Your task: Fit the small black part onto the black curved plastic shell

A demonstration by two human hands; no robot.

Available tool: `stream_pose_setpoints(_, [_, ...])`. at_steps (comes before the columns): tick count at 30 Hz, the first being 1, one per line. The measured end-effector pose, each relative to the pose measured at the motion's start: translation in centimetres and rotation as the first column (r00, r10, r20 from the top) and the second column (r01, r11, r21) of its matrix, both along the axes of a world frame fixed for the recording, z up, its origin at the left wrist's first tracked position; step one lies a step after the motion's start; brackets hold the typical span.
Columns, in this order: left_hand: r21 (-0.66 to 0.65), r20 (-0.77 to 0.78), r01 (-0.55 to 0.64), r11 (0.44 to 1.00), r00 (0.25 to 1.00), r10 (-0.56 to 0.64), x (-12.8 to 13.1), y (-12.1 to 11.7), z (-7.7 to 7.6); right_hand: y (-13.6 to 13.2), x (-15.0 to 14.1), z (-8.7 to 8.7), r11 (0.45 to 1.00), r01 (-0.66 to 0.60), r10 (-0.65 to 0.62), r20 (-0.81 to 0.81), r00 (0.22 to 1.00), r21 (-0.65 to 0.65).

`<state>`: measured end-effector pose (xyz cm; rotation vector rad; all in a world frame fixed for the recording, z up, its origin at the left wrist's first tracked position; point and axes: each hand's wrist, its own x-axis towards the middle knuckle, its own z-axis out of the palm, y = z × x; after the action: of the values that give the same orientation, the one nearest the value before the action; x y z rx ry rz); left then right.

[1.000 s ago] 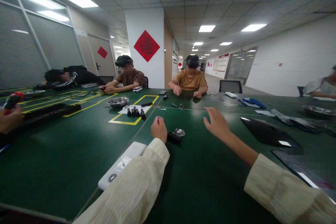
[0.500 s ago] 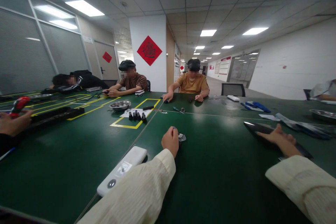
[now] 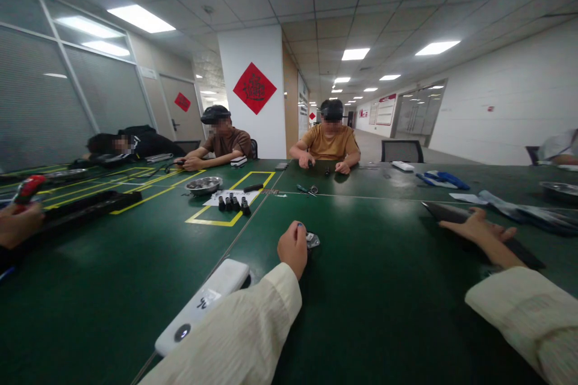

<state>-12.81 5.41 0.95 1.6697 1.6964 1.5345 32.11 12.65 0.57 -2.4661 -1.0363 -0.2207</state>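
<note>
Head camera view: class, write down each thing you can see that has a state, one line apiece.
Left hand: fingers curled closed; contents hidden.
Right hand: fingers spread, over the panel.
Flat black panel: partly covered.
Round shiny metal bowl: upright, uncovered.
Small black cylinders: standing, grouped.
Oblong white plastic device: lying down; power unclear.
Blue-and-white cloth item: crumpled.

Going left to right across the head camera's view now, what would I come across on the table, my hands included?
Long black object, near metal bowl, black cylinders, your left hand, clear plastic packet, your right hand, far-right metal bowl.
</note>
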Motion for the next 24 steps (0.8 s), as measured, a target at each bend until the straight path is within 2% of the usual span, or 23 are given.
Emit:
stream_pose_setpoints(3, [0.021, 0.111, 0.016, 1.0, 0.994, -0.018, 0.1, 0.3, -0.2, -0.7, -3.0, 3.6, 0.998, -0.051, 0.047, -0.083, 0.995, -0.039])
stream_pose_setpoints(6, [0.042, 0.197, 0.027, 0.999, 0.98, -0.035, 0.0, 0.8, -0.5, -2.8, -8.4, 7.2, 0.971, -0.234, 0.235, 0.001, 0.972, -0.054])
stream_pose_setpoints(8, [0.048, 0.203, 0.027, 0.998, 0.979, -0.036, 0.0, 0.9, -0.6, -5.1, -12.9, 8.3, 0.931, -0.35, 0.36, 0.097, 0.928, -0.106])
stream_pose_setpoints(10, [0.053, 0.187, 0.027, 0.998, 0.982, -0.036, -0.1, 0.9, -0.6, -7.9, -17.5, 8.0, 0.881, -0.459, 0.473, 0.221, 0.853, -0.112])
stream_pose_setpoints(12, [0.055, 0.175, 0.029, 0.998, 0.984, -0.038, -0.1, 0.7, -0.4, -10.6, -21.3, 6.7, 0.799, -0.591, 0.593, 0.31, 0.743, -0.111])
stream_pose_setpoints(15, [0.059, 0.169, 0.031, 0.998, 0.985, -0.04, -0.1, 0.4, -0.2, -13.7, -25.1, 4.2, 0.709, -0.687, 0.699, 0.28, 0.658, -0.158])
stream_pose_setpoints(18, [0.062, 0.167, 0.035, 0.997, 0.985, -0.045, -0.2, 0.4, -0.1, -15.2, -26.7, 2.5, 0.651, -0.724, 0.759, 0.186, 0.624, -0.227])
stream_pose_setpoints(20, [0.052, 0.162, 0.037, 0.998, 0.986, -0.045, -0.2, 0.5, -0.2, -15.6, -27.2, 2.2, 0.641, -0.713, 0.765, 0.159, 0.624, -0.283])
stream_pose_setpoints(22, [0.044, 0.152, 0.046, 0.998, 0.987, -0.052, -0.2, 0.6, -0.3, -15.9, -27.6, 2.8, 0.63, -0.694, 0.768, 0.152, 0.622, -0.347])
stream_pose_setpoints(24, [0.046, 0.141, 0.053, 0.998, 0.988, -0.059, -0.2, 0.7, -0.4, -16.0, -27.8, 4.0, 0.592, -0.707, 0.793, 0.122, 0.597, -0.386])
